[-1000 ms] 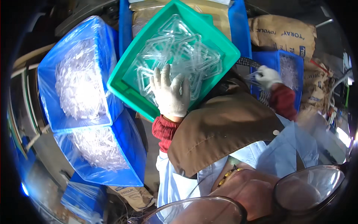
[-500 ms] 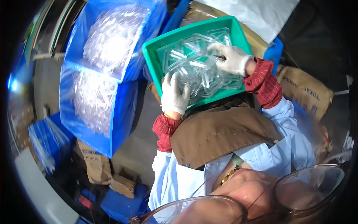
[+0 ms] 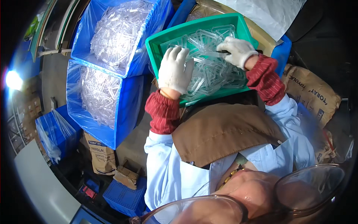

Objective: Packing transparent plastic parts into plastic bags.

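Observation:
My left hand (image 3: 173, 71), in a white glove, hovers over the left side of a green bin (image 3: 153, 55) with its fingers stretched out. Nothing shows in it, though its palm side is hidden. Inside the bin lies a loose heap of clear plastic pieces (image 3: 212, 74), long and narrow with rounded ends. My right hand (image 3: 238, 51), also gloved, is closed over the right part of the heap. It grips a slim dark tool (image 3: 224, 51); a dark end sticks out near the wrist, while the glove hides the middle, so its kind is unclear.
Two blue crates (image 3: 116, 130) lined with clear film stand at the left, filled with similar clear pieces. Beneath the green bin is a blue-rimmed container (image 3: 285, 48) with brown lining. A white sheet (image 3: 266, 16) lies behind. Brown paper sacks (image 3: 311, 93) rest at the right.
My left hand has lifted from the heap's near left edge and moved toward the bin's far left side. My right hand stays over the heap with the dark tool. The whole view has shifted slightly.

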A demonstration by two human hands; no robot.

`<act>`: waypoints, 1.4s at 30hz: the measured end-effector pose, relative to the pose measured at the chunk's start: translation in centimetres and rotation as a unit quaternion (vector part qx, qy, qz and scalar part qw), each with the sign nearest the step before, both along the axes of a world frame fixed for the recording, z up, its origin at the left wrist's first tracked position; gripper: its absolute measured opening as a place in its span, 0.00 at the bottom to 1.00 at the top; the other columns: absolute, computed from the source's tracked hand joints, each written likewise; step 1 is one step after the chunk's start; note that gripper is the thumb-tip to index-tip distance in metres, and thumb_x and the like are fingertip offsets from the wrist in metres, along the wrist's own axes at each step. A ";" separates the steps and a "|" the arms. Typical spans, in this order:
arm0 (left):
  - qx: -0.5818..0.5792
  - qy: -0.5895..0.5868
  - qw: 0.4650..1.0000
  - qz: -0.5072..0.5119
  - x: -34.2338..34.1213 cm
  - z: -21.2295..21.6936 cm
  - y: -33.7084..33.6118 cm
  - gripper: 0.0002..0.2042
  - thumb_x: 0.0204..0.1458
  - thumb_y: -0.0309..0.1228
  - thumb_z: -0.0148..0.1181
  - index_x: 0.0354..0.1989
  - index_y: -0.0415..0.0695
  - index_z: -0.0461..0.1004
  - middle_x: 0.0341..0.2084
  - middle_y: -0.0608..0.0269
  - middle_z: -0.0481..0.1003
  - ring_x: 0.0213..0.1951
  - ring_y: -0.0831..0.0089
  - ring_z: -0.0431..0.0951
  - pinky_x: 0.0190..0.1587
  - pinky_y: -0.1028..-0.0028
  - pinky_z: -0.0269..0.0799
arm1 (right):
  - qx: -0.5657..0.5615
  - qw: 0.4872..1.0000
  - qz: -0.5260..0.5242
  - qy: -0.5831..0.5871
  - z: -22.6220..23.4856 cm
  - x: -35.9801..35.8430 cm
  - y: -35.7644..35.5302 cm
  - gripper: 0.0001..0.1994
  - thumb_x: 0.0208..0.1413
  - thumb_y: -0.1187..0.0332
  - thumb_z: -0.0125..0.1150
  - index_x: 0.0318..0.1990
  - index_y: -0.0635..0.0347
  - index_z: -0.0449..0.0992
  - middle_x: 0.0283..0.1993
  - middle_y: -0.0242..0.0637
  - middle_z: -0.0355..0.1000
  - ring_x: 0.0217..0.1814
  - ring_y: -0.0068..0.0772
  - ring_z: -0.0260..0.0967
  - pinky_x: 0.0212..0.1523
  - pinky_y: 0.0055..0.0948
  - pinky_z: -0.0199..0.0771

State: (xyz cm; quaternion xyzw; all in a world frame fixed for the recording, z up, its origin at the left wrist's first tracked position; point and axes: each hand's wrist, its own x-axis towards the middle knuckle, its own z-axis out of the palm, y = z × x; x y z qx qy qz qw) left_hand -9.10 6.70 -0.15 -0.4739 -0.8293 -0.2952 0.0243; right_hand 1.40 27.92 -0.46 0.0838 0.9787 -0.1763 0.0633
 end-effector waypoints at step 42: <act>0.435 -0.674 0.572 0.170 3.9 -1.2 1.6 0.10 0.59 0.35 0.44 0.30 0.41 0.65 0.11 0.72 0.57 0.14 0.83 0.56 0.17 0.79 0.61 | -0.315 0.908 0.068 0.267 0.2 1.0 -4.1 0.14 0.57 0.60 0.49 0.43 0.60 0.72 0.37 0.42 0.71 0.38 0.41 0.70 0.38 0.30 0.68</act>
